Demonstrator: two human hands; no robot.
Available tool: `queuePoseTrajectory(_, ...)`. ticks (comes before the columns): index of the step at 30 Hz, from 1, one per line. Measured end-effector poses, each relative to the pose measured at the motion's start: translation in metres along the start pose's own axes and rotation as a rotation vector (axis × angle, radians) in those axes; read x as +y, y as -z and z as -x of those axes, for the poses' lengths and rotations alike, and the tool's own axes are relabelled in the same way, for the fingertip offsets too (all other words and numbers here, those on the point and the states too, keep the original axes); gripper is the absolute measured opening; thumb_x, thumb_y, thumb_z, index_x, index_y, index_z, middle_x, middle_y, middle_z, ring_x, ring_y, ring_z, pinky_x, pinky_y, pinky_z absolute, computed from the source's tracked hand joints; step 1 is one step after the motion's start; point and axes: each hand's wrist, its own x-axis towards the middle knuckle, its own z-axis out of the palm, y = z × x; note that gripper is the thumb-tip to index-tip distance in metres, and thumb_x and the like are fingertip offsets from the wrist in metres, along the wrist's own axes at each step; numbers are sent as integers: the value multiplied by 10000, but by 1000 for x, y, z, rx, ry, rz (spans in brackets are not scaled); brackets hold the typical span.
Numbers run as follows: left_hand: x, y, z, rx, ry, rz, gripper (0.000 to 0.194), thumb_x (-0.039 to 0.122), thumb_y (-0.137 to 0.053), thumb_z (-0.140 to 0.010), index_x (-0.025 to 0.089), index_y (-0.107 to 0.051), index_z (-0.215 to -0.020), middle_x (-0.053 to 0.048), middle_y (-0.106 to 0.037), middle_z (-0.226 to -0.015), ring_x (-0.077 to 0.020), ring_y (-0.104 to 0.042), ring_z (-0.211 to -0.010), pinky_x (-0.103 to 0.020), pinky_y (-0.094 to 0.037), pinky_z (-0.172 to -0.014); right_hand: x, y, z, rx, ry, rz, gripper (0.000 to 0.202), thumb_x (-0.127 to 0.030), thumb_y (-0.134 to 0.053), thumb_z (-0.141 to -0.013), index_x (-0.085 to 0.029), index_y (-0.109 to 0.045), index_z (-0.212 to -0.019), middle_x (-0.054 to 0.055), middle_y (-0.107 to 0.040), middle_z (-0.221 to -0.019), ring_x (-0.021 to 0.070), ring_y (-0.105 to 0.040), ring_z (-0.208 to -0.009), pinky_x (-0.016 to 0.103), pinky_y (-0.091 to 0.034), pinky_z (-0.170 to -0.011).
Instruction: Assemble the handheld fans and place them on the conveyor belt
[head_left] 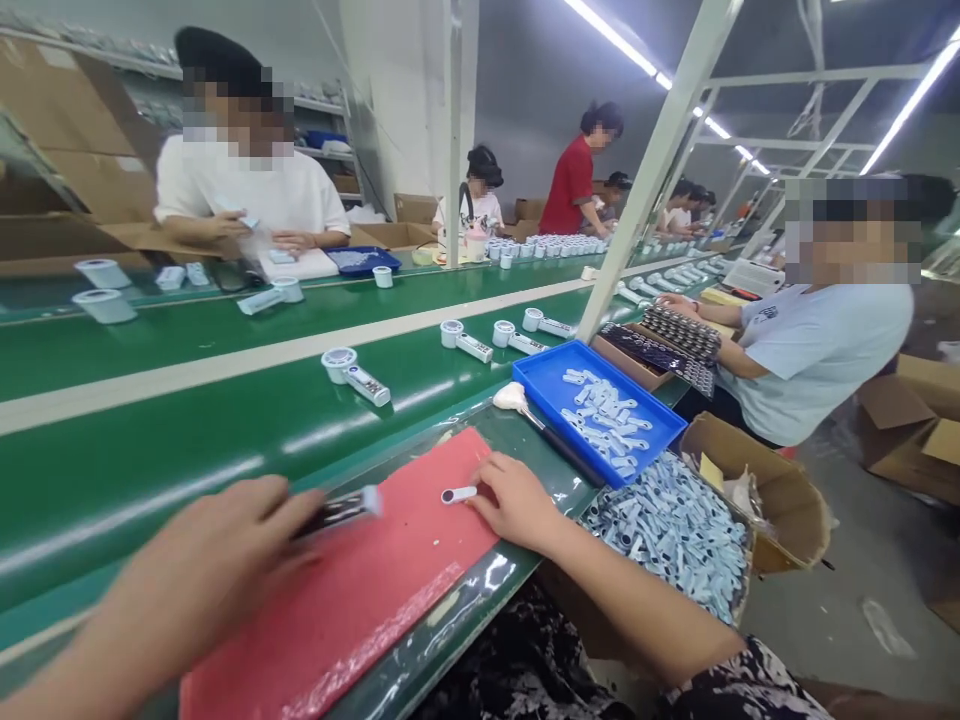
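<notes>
Both grips apparently occupied in the head view, at a red mat. Right hand: grip pinching a small pale piece by one end, dark oval face upward; whether touching the mat, impossible to tell. Left hand: blurred, grip apparently closed around a dark-sided piece, pale tip pointing toward the small one. Main danger, by guess: a hasty left-hand swing clipping the small piece and twisting it out of so shallow a pinch. Close to the right forearm, a blue tray of pale pieces, a brush along its near edge, and a large heap of pale pieces. Likely result of a careless elbow: pieces tipped to the floor, or the brush rolled off the counter.
</notes>
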Motion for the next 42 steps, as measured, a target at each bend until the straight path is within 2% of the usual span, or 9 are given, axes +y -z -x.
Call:
queuePoseTrajectory(5, 64, -30, -15, -2, -126, 128, 213, 396, -533, -972, 267, -650, -1094, -64, -638, -1041, -274, -589, -951, -417, -433, -818, -7, 8, 3, 14, -59, -105, 69, -228, -603, -917, -217, -606, -985, 7, -653, -895, 155, -603, -754, 286, -423, -696)
queuePoseTrajectory(10, 58, -34, -9, -28, -69, 305, 374, 511, -426, -1017, 231, -617, -1174, -76, -617, -1124, -257, -567, -1025, -413, -461, -904, -37, 14, 0, -69, -18, -234, 60, -234, -618, -884, -228, -596, -939, -25, -662, -815, 135, -596, -682, 268, -402, -649)
queuePoseTrajectory(17, 64, -27, -7, -10, -36, 410, 404, 516, -489, -994, 191, -554, -1225, -101, -605, -1188, -272, -538, -1098, -448, -456, -959, -69, -2, -19, -205, 202, 20, 24, -212, -568, -901, -207, -574, -924, 30, -658, -897, 170, -565, -718, 306, -329, -601)
queuePoseTrajectory(22, 68, -27, -6, 22, 11, 547, 242, 381, -440, -1017, 212, -604, -1075, -78, -629, -1137, -249, -552, -1072, -440, -467, -940, -69, 2, -21, -243, 195, 11, 25, -218, -609, -914, -203, -590, -922, 14, -639, -850, 164, -555, -718, 305, -350, -617)
queuePoseTrajectory(28, 73, -32, -5, 35, 88, 614, 208, 343, -464, -997, 233, -641, -994, -57, -636, -1050, -234, -566, -1007, -408, -497, -864, -52, -12, -24, -180, 108, -289, 130, -254, -626, -950, -210, -617, -828, 5, -637, -930, 151, -599, -854, 300, -463, -757)
queuePoseTrajectory(30, 75, -29, -4, 46, 81, 603, 213, 348, -464, -999, 238, -647, -1000, -57, -646, -1070, -233, -575, -1028, -402, -501, -872, -45, -19, -24, -234, 51, -435, 51, -259, -652, -934, -215, -639, -911, 11, -662, -1001, 150, -627, -915, 305, -503, -819)
queuePoseTrajectory(32, 77, -24, -1, 49, 57, 579, 209, 370, -487, -994, 237, -648, -1002, -56, -660, -1087, -234, -586, -1045, -402, -503, -888, -40, -22, -22, -304, 17, -503, 194, -303, -693, -910, -218, -651, -1079, 39, -682, -1122, 170, -650, -997, 332, -524, -889)
queuePoseTrajectory(35, 82, -17, 4, 12, 50, 533, 214, 410, -532, -978, 232, -643, -1019, -51, -685, -1058, -229, -615, -975, -399, -512, -847, -43, -17, -15, -367, 73, -393, 339, -343, -683, -922, -223, -642, -1237, 74, -681, -1232, 225, -634, -1124, 407, -490, -1000)
queuePoseTrajectory(42, 98, -22, 10, -3, 97, 430, 208, 358, -516, -987, 287, -659, -1120, -9, -707, -1138, -259, -602, -1066, -471, -474, -919, -54, -16, -4, -369, 142, -264, 300, -253, -582, -975, -242, -657, -1265, 62, -678, -1184, 230, -592, -1137, 426, -420, -1027)
